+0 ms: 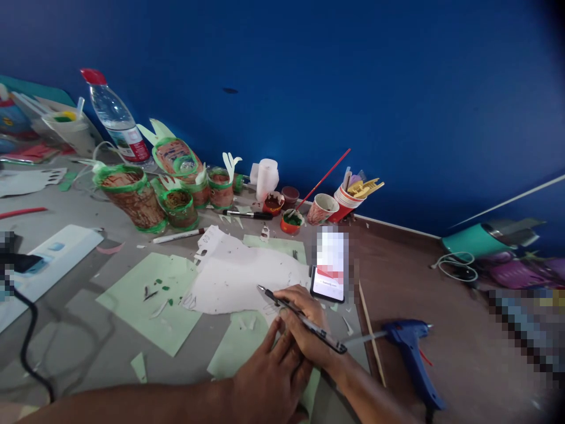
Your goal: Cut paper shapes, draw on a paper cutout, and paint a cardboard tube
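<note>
Grey tabletop [106, 344]; right hand [314, 309] — pen [304, 320] over paper [247, 271]

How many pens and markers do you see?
3: the pen in the right hand, the black marker near the brown paint cup, and the white marker left of the black one. More may be hidden; the red stick at the far left is too unclear to count.

Pixel blocks hide the upper part of a phone [332, 290], its remaining screen text [328, 282] too small to read, while a person's left hand [269, 377] and right hand [304, 321] cover part of a white paper [247, 271]; the label [131, 143] on a bottle [110, 109] is too blurred to make out, a power strip [66, 250] runs past the left edge, and a glue gun [409, 347] loses its cord [429, 416] at the bottom
</note>
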The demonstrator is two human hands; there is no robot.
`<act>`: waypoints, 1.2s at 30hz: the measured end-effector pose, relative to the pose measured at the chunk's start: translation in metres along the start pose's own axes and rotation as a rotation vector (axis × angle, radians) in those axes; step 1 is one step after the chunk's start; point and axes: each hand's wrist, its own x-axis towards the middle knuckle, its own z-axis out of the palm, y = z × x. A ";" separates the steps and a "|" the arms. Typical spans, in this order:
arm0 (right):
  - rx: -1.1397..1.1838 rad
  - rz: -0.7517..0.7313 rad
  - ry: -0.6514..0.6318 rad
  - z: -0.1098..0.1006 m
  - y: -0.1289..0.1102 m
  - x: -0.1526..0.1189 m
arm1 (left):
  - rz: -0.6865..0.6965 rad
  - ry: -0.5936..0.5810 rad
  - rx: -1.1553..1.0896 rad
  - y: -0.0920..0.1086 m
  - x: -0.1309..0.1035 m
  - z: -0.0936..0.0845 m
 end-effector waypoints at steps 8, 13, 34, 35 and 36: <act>0.020 -0.003 0.001 0.000 0.001 0.001 | 0.025 0.023 0.050 -0.003 -0.001 0.005; 0.004 -0.005 -0.014 0.000 0.000 0.002 | 0.038 0.128 0.146 -0.004 -0.001 0.014; -0.066 -0.058 -0.040 0.001 0.002 0.003 | 0.047 0.149 0.144 -0.005 0.001 0.008; -0.068 -0.056 -0.039 0.001 0.002 0.003 | 0.053 0.128 0.139 -0.006 0.001 0.006; -0.071 -0.053 -0.034 0.001 0.002 0.003 | 0.061 0.107 0.132 -0.006 0.001 0.005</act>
